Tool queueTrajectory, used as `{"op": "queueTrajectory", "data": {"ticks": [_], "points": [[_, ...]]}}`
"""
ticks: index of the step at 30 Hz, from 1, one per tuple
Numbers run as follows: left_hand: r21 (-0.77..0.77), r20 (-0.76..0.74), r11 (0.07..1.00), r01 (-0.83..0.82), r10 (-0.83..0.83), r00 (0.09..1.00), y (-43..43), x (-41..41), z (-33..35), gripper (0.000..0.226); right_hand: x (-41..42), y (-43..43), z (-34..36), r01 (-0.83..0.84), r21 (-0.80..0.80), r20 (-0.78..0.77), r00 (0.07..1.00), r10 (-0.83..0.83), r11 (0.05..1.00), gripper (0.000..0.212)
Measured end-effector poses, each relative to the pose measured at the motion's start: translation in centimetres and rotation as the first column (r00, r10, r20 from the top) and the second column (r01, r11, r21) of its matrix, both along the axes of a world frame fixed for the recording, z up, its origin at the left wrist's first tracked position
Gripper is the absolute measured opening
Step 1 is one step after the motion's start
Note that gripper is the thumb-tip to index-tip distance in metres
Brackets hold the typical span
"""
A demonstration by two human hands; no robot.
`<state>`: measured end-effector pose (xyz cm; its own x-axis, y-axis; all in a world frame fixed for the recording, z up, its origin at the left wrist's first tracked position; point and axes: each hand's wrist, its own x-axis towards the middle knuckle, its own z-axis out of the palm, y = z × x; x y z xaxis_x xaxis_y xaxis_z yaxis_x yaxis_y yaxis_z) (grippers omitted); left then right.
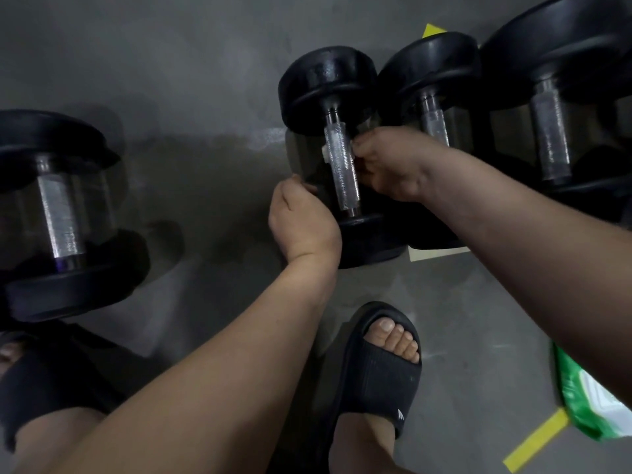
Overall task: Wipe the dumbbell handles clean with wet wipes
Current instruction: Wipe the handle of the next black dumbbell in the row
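Observation:
A black dumbbell (325, 80) lies on the grey floor in the middle, its knurled metal handle (342, 169) pointing toward me. My right hand (390, 165) curls around the handle from the right side, and a small white edge of a wet wipe (325, 155) shows on the handle's left side. My left hand (301, 224) grips the near black weight head (369, 241) of the same dumbbell from the left.
Two more black dumbbells (434, 118) (550, 131) lie close on the right, and another dumbbell (58, 213) on the left. A green and white wipes pack (588, 405) lies at the lower right. My feet in black slides (379, 378) stand near. Yellow tape (533, 443) marks the floor.

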<state>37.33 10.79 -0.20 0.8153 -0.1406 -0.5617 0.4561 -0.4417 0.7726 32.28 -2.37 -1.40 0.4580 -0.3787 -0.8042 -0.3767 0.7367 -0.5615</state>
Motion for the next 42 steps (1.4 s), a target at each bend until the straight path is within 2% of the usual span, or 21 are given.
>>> {"op": "queueTrajectory", "data": {"ticks": [2,5,7,9,11,14,16,18,21,23,25,27,28,30,32,34,36,38,42], "points": [[-0.006,-0.004,1.0,-0.001,0.001,1.0,0.0,0.0,0.0,0.035,-0.6,0.2,0.2,0.012,-0.034,-0.011,1.0,-0.013,0.999,0.019],[-0.007,-0.005,1.0,-0.002,0.002,1.0,0.0,0.1,-0.1,0.035,-0.4,0.1,1.1,0.109,-0.146,-0.007,0.994,-0.112,0.983,0.026],[-0.012,-0.001,1.0,-0.004,0.004,1.0,0.0,0.0,-0.1,0.034,0.5,0.0,1.3,0.149,-0.267,0.005,0.988,-0.153,0.952,0.024],[-0.011,0.001,1.0,-0.005,0.005,1.0,0.1,0.0,-0.2,0.033,1.1,0.0,1.0,0.064,-0.506,-0.081,0.989,-0.12,0.86,0.017],[-0.036,-0.019,0.999,0.006,-0.007,1.0,0.2,0.1,-0.1,0.03,0.8,0.5,0.7,-0.071,-0.706,-0.168,0.984,-0.068,0.705,0.009],[-0.135,-0.09,0.989,0.061,-0.073,0.993,0.7,0.7,0.2,0.018,-0.6,1.3,0.8,-0.213,-0.815,-0.218,0.974,0.054,0.539,0.009],[-0.179,-0.062,0.974,0.136,-0.149,0.987,1.0,1.2,0.1,0.015,-1.4,1.6,0.7,-0.298,-0.847,-0.268,0.955,0.13,0.441,0.012],[-0.189,0.049,0.955,0.23,-0.225,0.973,0.9,1.7,0.0,0.02,-1.7,1.5,0.6,-0.334,-0.878,-0.293,0.941,0.168,0.343,0.012],[-0.208,0.2,0.911,0.355,-0.316,0.927,-0.1,2.4,0.3,0.027,-1.8,1.4,0.9,-0.333,-0.902,-0.281,0.936,0.211,0.274,0.018],[-0.176,0.277,0.862,0.475,-0.419,0.864,-1.0,2.8,0.2,0.024,-1.8,1.6,1.4,-0.325,-0.895,-0.26,0.937,0.235,0.307,0.026],[-0.115,0.326,0.822,0.558,-0.499,0.803,-1.6,3.2,-0.3,0.021,-1.8,2.0,2.1,-0.298,-0.856,-0.208,0.947,0.247,0.422,0.034],[-0.061,0.352,0.815,0.576,-0.523,0.777,-2.0,3.6,-0.9,0.018,-2.1,2.1,2.7,-0.253,-0.817,-0.146,0.96,0.238,0.519,0.039],[-0.036,0.366,0.82,0.571,-0.521,0.771,-2.2,3.7,-1.1,0.015,-2.3,2.1,2.9,-0.258,-0.811,-0.153,0.96,0.235,0.526,0.037],[0.005,0.392,0.829,0.56,-0.517,0.761,-2.6,3.8,-1.3,0.01,-3.2,1.7,3.4,-0.382,-0.819,-0.298,0.921,0.253,0.428,0.027],[0.032,0.393,0.837,0.546,-0.513,0.763,-2.9,3.7,-1.5,0.017,-4.3,1.3,3.8,-0.583,-0.768,-0.504,0.805,0.312,0.264,0.017],[0.071,0.398,0.85,0.522,-0.503,0.767,-3.1,3.3,-1.6,0.023,-5.4,1.3,4.0,-0.712,-0.688,-0.628,0.682,0.374,0.142,0.01],[0.112,0.406,0.864,0.491,-0.49,0.771,-3.4,2.9,-1.5,0.025,-6.1,1.7,4.1,-0.74,-0.669,-0.664,0.634,0.396,0.064,0.021],[0.093,0.351,0.892,0.442,-0.444,0.824,-4.1,3.0,-1.1,0.022,-6.5,2.1,4.2,-0.72,-0.693,-0.638,0.637,0.432,0.039,0.033],[0.007,0.19,0.979,0.202,-0.199,0.961,-6.0,3.6,-0.7,0.017,-6.8,2.4,4.1,-0.711,-0.703,-0.629,0.613,0.479,-0.014,0.037]]}}
